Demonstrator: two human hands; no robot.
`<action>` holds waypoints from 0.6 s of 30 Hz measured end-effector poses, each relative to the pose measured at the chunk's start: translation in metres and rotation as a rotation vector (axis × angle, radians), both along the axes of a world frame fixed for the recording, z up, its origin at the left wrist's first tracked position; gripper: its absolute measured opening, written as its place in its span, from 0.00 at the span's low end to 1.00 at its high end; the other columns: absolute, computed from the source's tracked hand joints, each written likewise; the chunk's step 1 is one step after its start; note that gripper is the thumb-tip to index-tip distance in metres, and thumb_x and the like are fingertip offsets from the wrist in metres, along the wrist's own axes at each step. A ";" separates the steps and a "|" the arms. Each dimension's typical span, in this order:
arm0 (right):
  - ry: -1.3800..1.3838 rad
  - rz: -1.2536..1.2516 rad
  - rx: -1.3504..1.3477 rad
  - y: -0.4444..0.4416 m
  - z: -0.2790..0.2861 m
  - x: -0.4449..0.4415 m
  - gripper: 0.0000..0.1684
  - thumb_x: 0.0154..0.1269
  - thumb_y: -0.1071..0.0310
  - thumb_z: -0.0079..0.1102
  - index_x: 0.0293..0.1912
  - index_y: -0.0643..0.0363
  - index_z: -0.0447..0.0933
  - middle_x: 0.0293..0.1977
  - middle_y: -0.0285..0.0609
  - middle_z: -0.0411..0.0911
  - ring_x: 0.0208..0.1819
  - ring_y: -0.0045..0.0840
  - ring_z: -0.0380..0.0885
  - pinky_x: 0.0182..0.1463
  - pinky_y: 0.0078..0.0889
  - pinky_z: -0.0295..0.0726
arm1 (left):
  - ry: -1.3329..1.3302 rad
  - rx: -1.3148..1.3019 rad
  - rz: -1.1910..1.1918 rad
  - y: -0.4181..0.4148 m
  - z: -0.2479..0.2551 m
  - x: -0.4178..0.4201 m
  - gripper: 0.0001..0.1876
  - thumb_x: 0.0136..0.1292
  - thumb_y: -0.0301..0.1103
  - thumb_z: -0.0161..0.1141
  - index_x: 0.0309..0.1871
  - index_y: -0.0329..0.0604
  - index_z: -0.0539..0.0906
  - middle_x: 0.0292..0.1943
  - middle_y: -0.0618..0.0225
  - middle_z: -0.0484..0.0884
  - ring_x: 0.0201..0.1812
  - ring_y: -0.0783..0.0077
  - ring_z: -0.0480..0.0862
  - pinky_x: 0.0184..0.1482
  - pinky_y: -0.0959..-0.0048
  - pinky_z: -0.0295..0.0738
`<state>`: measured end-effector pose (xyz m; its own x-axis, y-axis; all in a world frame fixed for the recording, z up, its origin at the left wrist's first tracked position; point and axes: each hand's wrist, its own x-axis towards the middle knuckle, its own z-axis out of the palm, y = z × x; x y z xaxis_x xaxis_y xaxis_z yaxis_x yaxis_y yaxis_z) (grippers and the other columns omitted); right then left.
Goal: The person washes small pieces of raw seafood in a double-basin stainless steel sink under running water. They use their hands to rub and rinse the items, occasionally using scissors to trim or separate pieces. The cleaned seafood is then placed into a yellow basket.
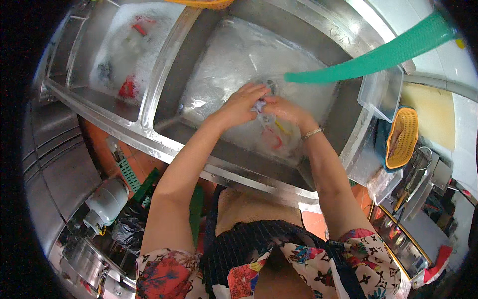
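Observation:
My left hand (239, 106) and my right hand (285, 110) meet over the right basin of a stainless steel sink (231, 164). Between their fingers is a small whitish-lilac item (259, 106), mostly covered, its kind unclear; both hands seem to grip it. Cloudy water stands in this basin. Just below the hands lie a red item (276, 142) and a thin yellow item (282, 128), both blurred by the water. A green hose (347, 71) reaches in from the upper right, its end close above my right hand.
The left basin holds foamy water with red pieces (127, 88) and a dark one (105, 71). Right of the sink are a clear plastic container (381, 91), a yellow basket (403, 138) and a wire strainer (422, 159). A gas cylinder (108, 200) stands lower left.

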<state>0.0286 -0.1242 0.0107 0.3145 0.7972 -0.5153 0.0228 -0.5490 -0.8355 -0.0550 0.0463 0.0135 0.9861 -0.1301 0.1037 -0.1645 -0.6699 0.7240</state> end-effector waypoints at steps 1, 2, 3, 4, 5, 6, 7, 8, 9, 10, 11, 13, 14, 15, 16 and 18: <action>-0.027 -0.044 0.127 0.002 0.011 0.002 0.23 0.56 0.55 0.50 0.44 0.64 0.71 0.35 0.48 0.74 0.39 0.32 0.72 0.45 0.32 0.69 | 0.062 -0.015 -0.015 -0.003 0.001 0.001 0.16 0.53 0.25 0.55 0.47 0.41 0.75 0.36 0.66 0.79 0.41 0.74 0.76 0.43 0.76 0.69; -0.054 -0.086 0.255 0.003 0.015 0.003 0.23 0.56 0.54 0.50 0.42 0.65 0.72 0.33 0.50 0.74 0.38 0.35 0.72 0.43 0.35 0.69 | 0.301 -0.150 0.000 0.001 0.002 0.005 0.16 0.53 0.25 0.56 0.47 0.41 0.75 0.36 0.66 0.79 0.41 0.75 0.76 0.43 0.77 0.69; 0.059 -0.253 0.202 0.000 0.015 0.005 0.22 0.57 0.54 0.49 0.41 0.65 0.72 0.34 0.50 0.74 0.38 0.36 0.73 0.44 0.36 0.69 | 0.535 -0.284 0.011 0.005 0.006 0.012 0.15 0.53 0.26 0.56 0.46 0.40 0.75 0.36 0.67 0.79 0.40 0.75 0.76 0.43 0.77 0.69; 0.177 -0.417 0.148 -0.001 0.013 0.007 0.21 0.57 0.55 0.49 0.40 0.65 0.72 0.34 0.51 0.74 0.38 0.36 0.73 0.44 0.36 0.69 | 0.666 -0.445 0.023 0.013 0.006 0.016 0.13 0.55 0.30 0.57 0.44 0.40 0.75 0.34 0.69 0.78 0.37 0.78 0.76 0.42 0.78 0.69; 0.296 -0.579 0.092 -0.001 0.011 0.009 0.21 0.58 0.55 0.49 0.39 0.65 0.72 0.35 0.51 0.74 0.39 0.37 0.73 0.44 0.37 0.69 | 0.680 -0.456 0.063 0.020 0.001 0.018 0.12 0.56 0.32 0.56 0.43 0.39 0.75 0.33 0.69 0.78 0.35 0.78 0.76 0.42 0.78 0.69; 0.083 -0.516 0.037 -0.014 -0.010 0.009 0.20 0.58 0.55 0.49 0.38 0.65 0.72 0.35 0.51 0.74 0.39 0.38 0.73 0.45 0.37 0.70 | 0.688 -0.465 0.096 0.028 -0.003 0.022 0.12 0.57 0.34 0.56 0.42 0.38 0.75 0.32 0.69 0.78 0.34 0.79 0.76 0.41 0.78 0.69; -0.136 -0.461 -0.017 -0.041 -0.046 0.007 0.20 0.58 0.56 0.48 0.38 0.65 0.73 0.36 0.51 0.75 0.40 0.39 0.73 0.45 0.38 0.70 | 0.692 -0.471 0.116 0.031 -0.002 0.028 0.12 0.58 0.35 0.55 0.41 0.38 0.75 0.31 0.69 0.77 0.32 0.79 0.75 0.41 0.78 0.69; -0.346 -0.395 -0.072 -0.055 -0.068 0.005 0.19 0.58 0.56 0.48 0.37 0.65 0.73 0.36 0.51 0.75 0.41 0.40 0.73 0.45 0.38 0.70 | 0.681 -0.602 0.239 0.033 -0.002 0.029 0.14 0.59 0.39 0.53 0.39 0.36 0.74 0.28 0.69 0.77 0.29 0.78 0.76 0.38 0.78 0.70; -0.410 -0.169 -0.302 -0.054 -0.070 -0.007 0.17 0.57 0.59 0.51 0.39 0.62 0.72 0.37 0.49 0.75 0.41 0.38 0.73 0.44 0.37 0.71 | 0.702 -0.614 0.337 0.041 -0.006 0.025 0.14 0.59 0.39 0.54 0.38 0.36 0.74 0.27 0.69 0.77 0.28 0.78 0.76 0.37 0.78 0.70; -0.470 0.066 -0.526 -0.055 -0.069 -0.027 0.16 0.56 0.61 0.54 0.41 0.60 0.71 0.37 0.47 0.75 0.41 0.36 0.73 0.42 0.37 0.72 | 0.721 -0.627 0.439 0.049 -0.011 0.020 0.14 0.59 0.40 0.54 0.37 0.36 0.74 0.27 0.70 0.76 0.27 0.77 0.76 0.36 0.77 0.70; -0.527 0.028 -0.546 -0.057 -0.069 -0.050 0.16 0.54 0.61 0.54 0.40 0.61 0.70 0.37 0.49 0.74 0.42 0.40 0.72 0.43 0.39 0.72 | 0.737 -0.642 0.540 0.058 -0.016 0.014 0.14 0.59 0.40 0.54 0.36 0.37 0.73 0.26 0.70 0.76 0.26 0.77 0.76 0.35 0.77 0.70; -0.611 -0.049 -0.547 -0.061 -0.069 -0.075 0.16 0.52 0.62 0.55 0.39 0.61 0.69 0.37 0.51 0.73 0.42 0.44 0.71 0.44 0.41 0.72 | 0.760 -0.631 0.559 0.068 -0.026 0.008 0.12 0.58 0.40 0.54 0.34 0.38 0.73 0.23 0.70 0.76 0.22 0.78 0.74 0.30 0.77 0.71; -0.634 -0.086 -0.530 -0.063 -0.069 -0.081 0.17 0.52 0.63 0.56 0.40 0.61 0.69 0.37 0.51 0.73 0.42 0.45 0.71 0.44 0.41 0.72 | 0.778 -0.624 0.550 0.069 -0.023 0.007 0.12 0.58 0.39 0.53 0.33 0.38 0.73 0.22 0.69 0.75 0.21 0.77 0.74 0.29 0.77 0.70; -0.657 -0.125 -0.509 -0.063 -0.071 -0.084 0.17 0.51 0.64 0.56 0.41 0.61 0.69 0.37 0.50 0.73 0.43 0.45 0.71 0.45 0.42 0.72 | 0.795 -0.613 0.541 0.069 -0.021 0.006 0.11 0.58 0.38 0.52 0.31 0.38 0.73 0.21 0.68 0.75 0.20 0.77 0.73 0.28 0.77 0.69; -0.654 -0.124 -0.515 -0.062 -0.073 -0.084 0.17 0.51 0.64 0.55 0.41 0.61 0.69 0.37 0.51 0.73 0.42 0.46 0.71 0.45 0.41 0.72 | 0.804 -0.620 0.534 0.069 -0.021 0.005 0.11 0.58 0.38 0.52 0.31 0.39 0.73 0.21 0.69 0.75 0.20 0.77 0.73 0.27 0.77 0.69; -0.653 -0.122 -0.529 -0.061 -0.078 -0.083 0.16 0.51 0.65 0.55 0.40 0.62 0.69 0.38 0.53 0.72 0.42 0.46 0.71 0.44 0.41 0.72 | 0.819 -0.637 0.517 0.067 -0.017 0.007 0.11 0.58 0.39 0.52 0.30 0.40 0.73 0.20 0.69 0.75 0.20 0.78 0.73 0.26 0.76 0.68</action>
<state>-0.0544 -0.1856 -0.0669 0.7466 0.4437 -0.4957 0.3269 -0.8936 -0.3075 -0.0483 0.1129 -0.0037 0.7084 0.1540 -0.6888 0.6967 0.0035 0.7173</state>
